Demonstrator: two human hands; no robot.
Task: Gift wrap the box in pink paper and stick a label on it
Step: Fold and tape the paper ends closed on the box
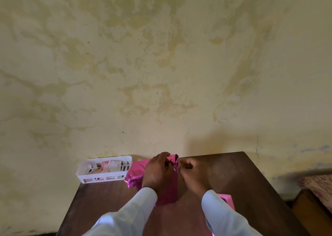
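1 wrapped box [168,186] between fingers [163,157]

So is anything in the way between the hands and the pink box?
No, nothing visible. The left hand grips the pink paper on the box, and the right hand is right beside it.
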